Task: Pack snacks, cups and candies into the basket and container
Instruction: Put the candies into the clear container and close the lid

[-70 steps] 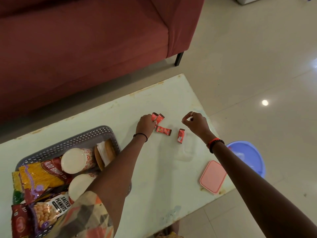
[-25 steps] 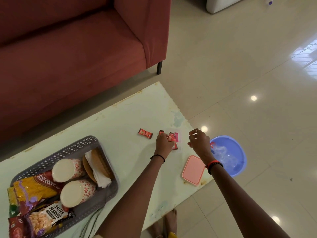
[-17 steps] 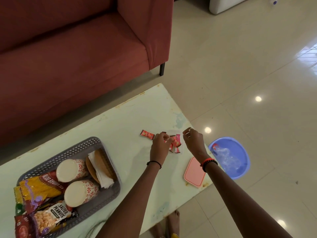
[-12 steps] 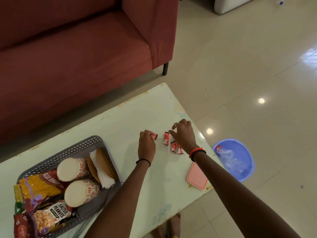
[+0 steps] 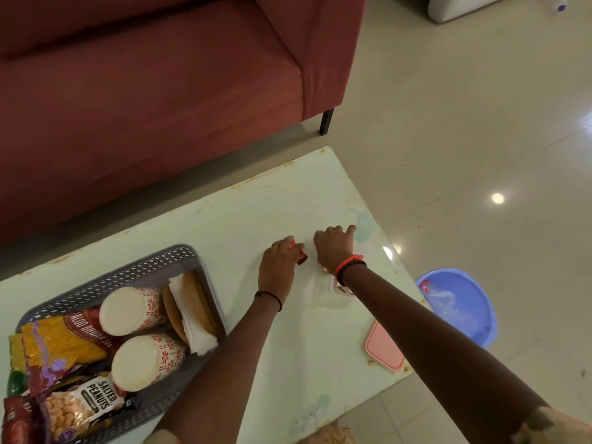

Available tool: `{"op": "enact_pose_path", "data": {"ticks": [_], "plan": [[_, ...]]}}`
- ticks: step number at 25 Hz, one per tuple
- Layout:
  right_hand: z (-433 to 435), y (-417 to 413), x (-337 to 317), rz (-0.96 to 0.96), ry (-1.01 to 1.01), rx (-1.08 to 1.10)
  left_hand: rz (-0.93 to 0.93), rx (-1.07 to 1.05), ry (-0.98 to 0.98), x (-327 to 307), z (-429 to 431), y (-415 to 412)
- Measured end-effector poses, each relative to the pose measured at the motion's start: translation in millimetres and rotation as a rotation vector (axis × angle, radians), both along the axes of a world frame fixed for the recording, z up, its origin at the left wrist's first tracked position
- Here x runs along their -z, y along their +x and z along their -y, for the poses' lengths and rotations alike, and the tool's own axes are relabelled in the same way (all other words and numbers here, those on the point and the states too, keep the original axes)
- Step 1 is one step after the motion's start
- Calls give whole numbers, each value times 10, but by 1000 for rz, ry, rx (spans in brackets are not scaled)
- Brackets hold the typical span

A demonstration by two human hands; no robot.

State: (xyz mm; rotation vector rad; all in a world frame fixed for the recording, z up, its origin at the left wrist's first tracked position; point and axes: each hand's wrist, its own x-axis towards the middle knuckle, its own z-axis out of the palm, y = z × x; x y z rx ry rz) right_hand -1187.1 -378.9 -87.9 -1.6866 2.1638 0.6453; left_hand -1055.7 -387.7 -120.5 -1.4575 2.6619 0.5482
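Observation:
My left hand (image 5: 278,265) pinches a small red candy (image 5: 300,257) on the pale table (image 5: 243,213). Just right of it, my right hand (image 5: 333,248) has its fingers curled down onto the table; what lies under them is hidden. A small clear container (image 5: 333,293) sits beneath my right wrist, with red candies partly showing inside. The grey basket (image 5: 144,270) at the left holds two paper cups (image 5: 128,310), a yellow snack pack (image 5: 61,342), a salted peanuts pack (image 5: 83,405) and round biscuits with a napkin (image 5: 195,304).
A pink lid (image 5: 382,347) lies near the table's right front corner. A blue basin (image 5: 464,306) with clear plastic in it stands on the tiled floor beside the table. A red sofa (image 5: 153,91) runs along the far side.
Both hands moved from the clear container toward the loose candies to its left. My left hand took hold of one candy and my right hand came down over another.

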Motion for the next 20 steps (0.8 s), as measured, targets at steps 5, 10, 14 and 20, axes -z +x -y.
{"op": "enact_pose_path", "data": {"ticks": [5, 10, 14, 20], "plan": [[52, -20, 37, 90, -63, 3, 91, 24, -122, 27, 158, -11], [137, -123, 72, 311, -189, 104, 24, -134, -39, -13, 202, 40], [108, -252, -89, 608, -387, 486, -187, -322, 149, -217, 91, -2], [-275, -470, -455, 860, -649, 1034, -376, -420, 397, -615, -239, -301]]}}
